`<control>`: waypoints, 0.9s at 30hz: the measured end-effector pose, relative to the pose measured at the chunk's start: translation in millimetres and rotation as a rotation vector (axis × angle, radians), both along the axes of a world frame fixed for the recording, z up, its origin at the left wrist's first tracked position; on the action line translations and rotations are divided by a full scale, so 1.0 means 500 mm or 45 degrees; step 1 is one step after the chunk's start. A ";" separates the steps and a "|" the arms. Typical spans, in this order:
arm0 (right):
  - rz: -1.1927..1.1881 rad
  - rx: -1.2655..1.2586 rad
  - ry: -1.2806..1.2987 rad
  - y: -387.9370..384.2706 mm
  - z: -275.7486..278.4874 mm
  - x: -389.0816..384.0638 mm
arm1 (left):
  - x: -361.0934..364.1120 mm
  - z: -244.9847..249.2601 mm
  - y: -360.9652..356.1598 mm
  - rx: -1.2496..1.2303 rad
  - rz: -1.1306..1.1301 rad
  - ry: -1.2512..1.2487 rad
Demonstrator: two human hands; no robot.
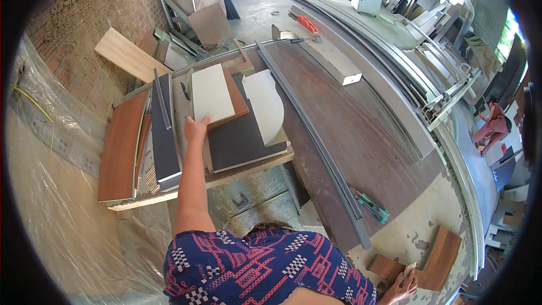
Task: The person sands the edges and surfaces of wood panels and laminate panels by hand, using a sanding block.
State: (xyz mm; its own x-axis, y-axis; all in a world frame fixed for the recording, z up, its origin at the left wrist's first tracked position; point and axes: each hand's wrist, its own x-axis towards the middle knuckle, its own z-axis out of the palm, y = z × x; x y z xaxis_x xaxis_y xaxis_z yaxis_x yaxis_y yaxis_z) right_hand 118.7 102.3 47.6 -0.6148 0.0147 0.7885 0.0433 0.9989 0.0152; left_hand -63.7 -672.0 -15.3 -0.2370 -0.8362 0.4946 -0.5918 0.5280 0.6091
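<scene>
the white board (212,91) lies on the left part of the desk (257,165), on top of a red-brown board (239,101). the left hand (197,128) is at the near edge of the white board, arm extended. its fingers are spread and touch that edge; whether they grip it cannot be told. a dark panel (240,149) lies beneath this stack. to the right, a curved board (265,104) rests partly on the same panel. to the left lie a narrow dark panel (165,152), with a thin strip (162,99) on it, and a red-brown panel (122,149).

the right hand (402,287) is at the lower right, beside a brown block (441,258). its fingers are bent and closed on a small pale piece (410,269). a second block (386,267) lies just left of it. a green-handled tool (372,208) and a long metal profile (316,147) lie farther up. a person (493,126) bends over at the far right.
</scene>
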 end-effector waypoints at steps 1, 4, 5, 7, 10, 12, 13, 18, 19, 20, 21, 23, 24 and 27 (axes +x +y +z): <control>0.002 -0.011 0.006 0.000 -0.001 0.001 | 0.011 0.034 0.020 0.280 -0.048 0.073; -0.006 0.043 0.002 0.012 -0.014 0.001 | 0.031 0.083 0.047 0.833 -0.151 0.304; -0.023 0.075 -0.001 0.015 -0.019 0.001 | 0.032 0.062 0.025 0.840 -0.149 0.364; -0.053 0.032 -0.026 0.009 -0.019 0.002 | 0.026 0.055 0.021 0.863 -0.169 0.481; -0.094 0.047 -0.056 0.002 -0.011 0.008 | 0.047 0.158 0.085 1.150 -0.253 0.621; -0.051 -0.040 -0.013 -0.004 -0.013 0.001 | 0.053 0.188 0.093 1.178 -0.425 0.860; -0.045 -0.051 -0.017 -0.011 -0.007 -0.001 | 0.052 0.193 0.089 1.187 -0.506 0.977; -0.185 -0.398 -0.302 0.013 -0.055 0.026 | 0.041 0.124 0.004 1.452 -0.594 1.034; -0.310 -0.477 -0.441 0.029 -0.070 0.045 | 0.045 0.119 -0.001 1.551 -0.579 1.093; -0.330 -0.428 -0.507 0.065 -0.094 0.048 | 0.046 0.110 -0.009 1.671 -0.617 1.245; -0.369 -0.387 -0.575 0.087 -0.115 0.057 | 0.044 0.100 -0.029 1.591 -0.659 1.280; -0.430 -0.523 -0.546 0.045 -0.083 0.051 | 0.058 0.119 -0.038 1.452 -0.752 1.083; -0.475 -0.431 -0.512 0.040 -0.083 0.046 | 0.073 0.144 -0.004 1.238 -0.811 1.026; -0.471 -0.555 -0.408 0.041 -0.077 0.046 | 0.111 0.249 0.099 1.159 -1.031 0.681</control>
